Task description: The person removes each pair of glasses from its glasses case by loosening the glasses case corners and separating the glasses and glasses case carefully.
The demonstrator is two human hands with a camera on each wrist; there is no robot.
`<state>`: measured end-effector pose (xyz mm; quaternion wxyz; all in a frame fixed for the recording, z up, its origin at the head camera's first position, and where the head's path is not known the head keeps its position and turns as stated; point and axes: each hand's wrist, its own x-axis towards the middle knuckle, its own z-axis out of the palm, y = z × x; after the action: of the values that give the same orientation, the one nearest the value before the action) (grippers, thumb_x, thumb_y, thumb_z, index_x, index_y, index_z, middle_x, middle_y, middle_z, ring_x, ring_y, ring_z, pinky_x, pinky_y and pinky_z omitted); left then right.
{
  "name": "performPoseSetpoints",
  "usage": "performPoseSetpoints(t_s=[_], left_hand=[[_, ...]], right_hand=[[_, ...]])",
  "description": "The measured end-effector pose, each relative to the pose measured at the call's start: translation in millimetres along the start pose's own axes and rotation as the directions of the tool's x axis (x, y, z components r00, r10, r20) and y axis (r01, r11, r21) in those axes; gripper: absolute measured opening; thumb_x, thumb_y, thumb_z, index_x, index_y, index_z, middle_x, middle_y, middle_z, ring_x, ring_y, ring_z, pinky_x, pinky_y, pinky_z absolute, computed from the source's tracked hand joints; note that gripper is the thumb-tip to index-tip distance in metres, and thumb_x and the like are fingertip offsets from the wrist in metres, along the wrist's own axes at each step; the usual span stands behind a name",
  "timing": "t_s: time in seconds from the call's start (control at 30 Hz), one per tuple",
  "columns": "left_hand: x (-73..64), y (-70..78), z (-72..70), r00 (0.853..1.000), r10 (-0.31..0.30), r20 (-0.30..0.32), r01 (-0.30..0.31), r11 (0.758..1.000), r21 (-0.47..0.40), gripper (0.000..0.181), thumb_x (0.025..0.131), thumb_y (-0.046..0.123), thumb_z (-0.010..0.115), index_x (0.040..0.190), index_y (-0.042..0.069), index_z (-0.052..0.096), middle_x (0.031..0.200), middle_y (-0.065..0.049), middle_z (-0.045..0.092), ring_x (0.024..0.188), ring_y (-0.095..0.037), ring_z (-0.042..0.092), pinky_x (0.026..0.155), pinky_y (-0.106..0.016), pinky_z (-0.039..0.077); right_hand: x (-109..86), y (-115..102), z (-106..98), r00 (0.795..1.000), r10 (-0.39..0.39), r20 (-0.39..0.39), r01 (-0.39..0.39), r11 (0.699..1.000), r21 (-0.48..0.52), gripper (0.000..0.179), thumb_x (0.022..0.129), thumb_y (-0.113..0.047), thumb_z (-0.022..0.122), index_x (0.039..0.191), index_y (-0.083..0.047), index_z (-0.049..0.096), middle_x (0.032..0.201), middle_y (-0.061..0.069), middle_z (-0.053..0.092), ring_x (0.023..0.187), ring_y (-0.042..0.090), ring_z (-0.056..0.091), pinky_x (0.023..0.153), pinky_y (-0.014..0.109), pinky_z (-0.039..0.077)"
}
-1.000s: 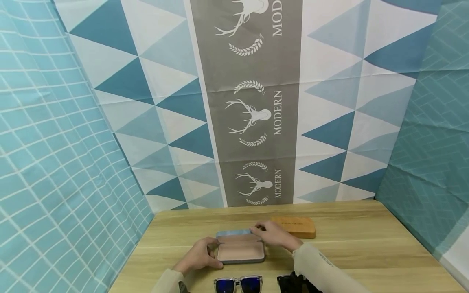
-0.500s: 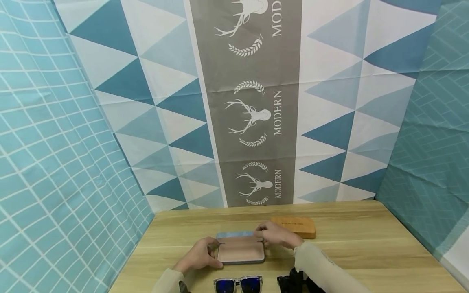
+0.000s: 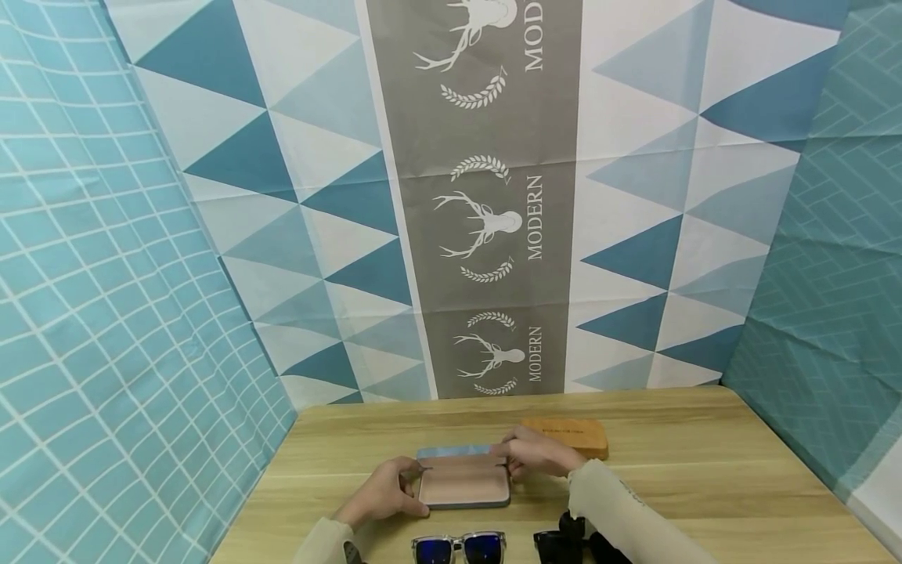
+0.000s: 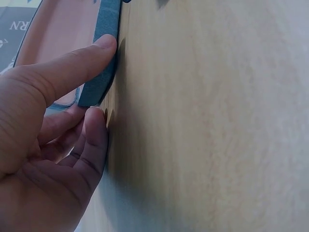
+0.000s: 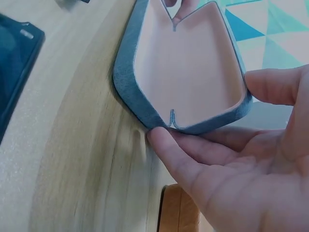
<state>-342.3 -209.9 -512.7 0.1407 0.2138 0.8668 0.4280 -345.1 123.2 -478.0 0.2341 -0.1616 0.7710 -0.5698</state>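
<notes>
An opened blue-grey glasses case (image 3: 465, 486) with a pink lining lies on the wooden table, its lid tilted up at the back. My left hand (image 3: 386, 489) grips the left end of it. In the left wrist view the thumb presses the case's front side (image 4: 102, 79), and the other fingers curl around the end. My right hand (image 3: 533, 452) holds the right end by the lid. The right wrist view shows that thumb on the lid's rim (image 5: 236, 58) and the fingers bent under the end, one fingertip beside the hinge notch.
Behind my right hand lies a closed orange-brown glasses case (image 3: 581, 436). Clear-framed sunglasses (image 3: 458, 547) with blue lenses lie in front of the blue-grey case. Black sunglasses (image 3: 553, 546) lie to their right, partly covered by my right forearm. Patterned cloth walls (image 3: 507, 235) surround the table.
My right hand has slid a little to the right along the lid, from its top edge toward its right end. The left hand and the case have stayed in place.
</notes>
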Motion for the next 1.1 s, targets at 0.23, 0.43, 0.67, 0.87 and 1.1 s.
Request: performPoseSetpoints(t_s=[0.23, 0.43, 0.67, 0.87, 1.1], left_hand=[[-0.3, -0.7, -0.3, 1.0, 0.012, -0.012, -0.012, 1.0, 0.021, 0.071, 0.074, 0.014, 0.093, 0.133, -0.007, 0.059, 0.088, -0.009, 0.064, 0.07, -0.015, 0.057, 0.057, -0.026, 0.047], [-0.5, -2.0, -1.1, 1.0, 0.013, -0.007, -0.013, 1.0, 0.018, 0.074, 0.075, 0.016, 0.094, 0.135, -0.008, 0.058, 0.091, -0.008, 0.064, 0.071, -0.015, 0.056, 0.058, -0.027, 0.047], [1.2, -6.0, -0.8, 0.999, 0.052, 0.014, -0.053, 0.998, 0.035, 0.076, 0.075, 0.012, 0.093, 0.136, -0.01, 0.055, 0.082, -0.007, 0.062, 0.068, -0.01, 0.054, 0.057, -0.023, 0.045], [1.2, -6.0, -1.6, 0.997, 0.07, 0.028, -0.071, 0.996, 0.046, 0.071, 0.074, 0.01, 0.093, 0.13, -0.01, 0.055, 0.077, -0.005, 0.06, 0.064, -0.009, 0.052, 0.055, -0.023, 0.043], [2.9, -4.9, -2.3, 0.996, 0.085, 0.035, -0.087, 0.995, 0.05, 0.055, 0.073, 0.01, 0.093, 0.115, -0.004, 0.059, 0.077, -0.006, 0.061, 0.063, -0.008, 0.053, 0.054, -0.021, 0.042]], right_hand=[[0.4, 2.4, -2.7, 0.999, -0.046, -0.006, 0.046, 0.997, -0.068, 0.037, 0.104, -0.026, 0.061, 0.118, 0.008, 0.07, 0.072, 0.002, 0.046, 0.061, 0.018, 0.038, 0.063, 0.037, 0.04], [-2.6, 1.6, -1.9, 0.997, -0.066, -0.046, 0.061, 0.992, -0.11, 0.035, 0.098, -0.019, 0.07, 0.122, 0.006, 0.071, 0.123, 0.02, 0.07, 0.107, 0.034, 0.069, 0.088, 0.051, 0.059], [-1.9, 3.2, -4.3, 0.998, -0.041, -0.038, 0.039, 0.998, -0.054, 0.036, 0.096, -0.012, 0.072, 0.124, 0.01, 0.068, 0.13, 0.028, 0.065, 0.117, 0.042, 0.066, 0.094, 0.055, 0.056], [-2.3, 5.4, -3.6, 0.998, -0.048, -0.034, 0.046, 0.997, -0.061, 0.037, 0.094, -0.01, 0.073, 0.125, 0.011, 0.068, 0.134, 0.03, 0.063, 0.119, 0.043, 0.065, 0.094, 0.056, 0.056], [-4.6, 4.6, -1.5, 0.995, -0.081, -0.051, 0.069, 0.977, -0.201, 0.036, 0.093, -0.014, 0.075, 0.123, 0.005, 0.072, 0.134, 0.029, 0.064, 0.127, 0.05, 0.058, 0.098, 0.062, 0.051]])
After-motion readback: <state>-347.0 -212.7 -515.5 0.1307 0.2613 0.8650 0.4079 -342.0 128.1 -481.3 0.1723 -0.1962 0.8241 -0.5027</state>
